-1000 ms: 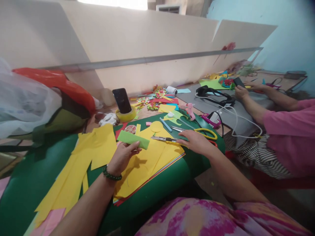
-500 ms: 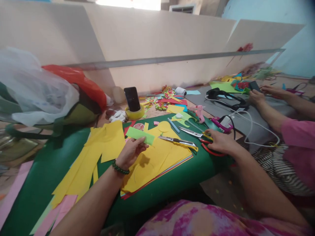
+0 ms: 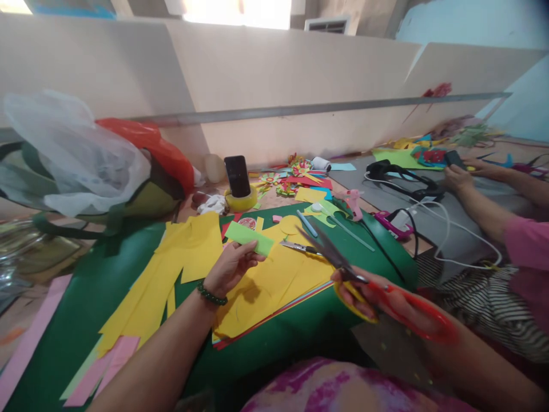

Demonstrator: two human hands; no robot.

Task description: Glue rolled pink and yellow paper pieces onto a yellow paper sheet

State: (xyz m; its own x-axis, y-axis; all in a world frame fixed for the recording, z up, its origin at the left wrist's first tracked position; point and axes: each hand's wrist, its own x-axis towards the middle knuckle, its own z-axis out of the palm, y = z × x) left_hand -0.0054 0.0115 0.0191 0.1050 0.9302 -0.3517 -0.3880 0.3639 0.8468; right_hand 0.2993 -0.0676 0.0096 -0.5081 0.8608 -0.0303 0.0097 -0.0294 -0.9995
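Between the thumb and fingers of my left hand (image 3: 235, 260) is a light green paper strip (image 3: 245, 236), held above a stack of yellow paper (image 3: 266, 292). My right hand (image 3: 364, 292) grips a pair of scissors (image 3: 341, 262) with one red and one yellow handle, blades pointing up and left. The scissors are slightly blurred. Under the blades a utility knife (image 3: 300, 247) lies on the yellow paper. Just behind it are a light blue stick (image 3: 307, 223) and a yellow paper circle (image 3: 291, 224).
A green mat (image 3: 141, 240) covers the table. Yellow sheets (image 3: 146, 286) and pink strips (image 3: 115, 360) lie left. A phone (image 3: 237, 174) leans by a tape roll (image 3: 241, 198). A pink glue gun (image 3: 353, 203) stands behind. At right, a co-worker's hands (image 3: 461, 174) hold a dark object.
My right hand has picked up the scissors from the mat and brought them left and nearer to me. The left hand still holds the green strip. The view has shifted slightly.
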